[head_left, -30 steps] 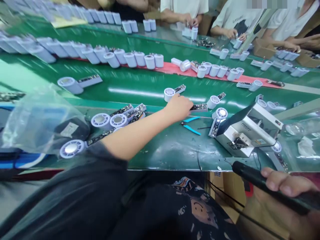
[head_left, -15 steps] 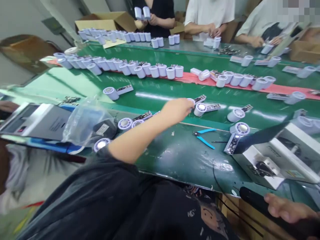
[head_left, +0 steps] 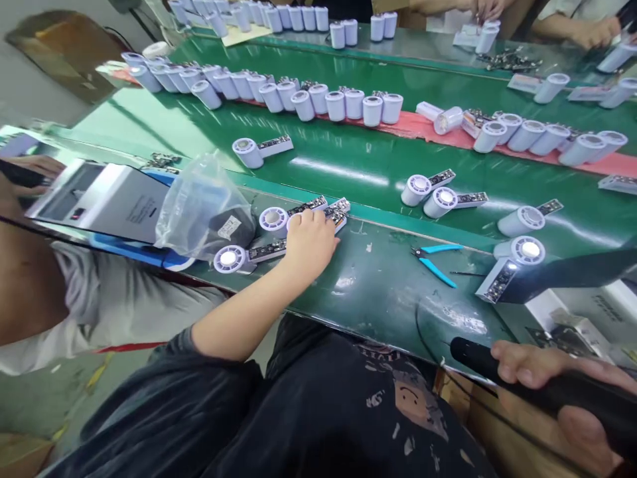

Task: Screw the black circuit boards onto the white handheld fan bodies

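My left hand [head_left: 311, 244] is closed over a white cylinder unit on the near bench, its circuit board [head_left: 338, 211] showing past the fingers. Left of this hand lie two similar units, a round-faced one [head_left: 273, 219] behind and another [head_left: 230, 259] in front. At the lower right my right hand [head_left: 532, 365] is wrapped round a black electric screwdriver [head_left: 472, 355], whose tip points left over the bench edge. Blue-handled cutters [head_left: 438, 259] lie open between the hands. A unit with its board facing up [head_left: 500, 279] rests right of the cutters.
A clear plastic bag [head_left: 194, 206] and a grey box [head_left: 129, 202] stand on the left beside another person's arm. Several white units [head_left: 353, 104] line a pink strip on the green belt [head_left: 348, 153]. An open box [head_left: 602, 305] is at the right.
My left hand has come back from the units on the belt to the near bench, left of the cutters. The camera view has shifted. My right hand still holds the screwdriver.
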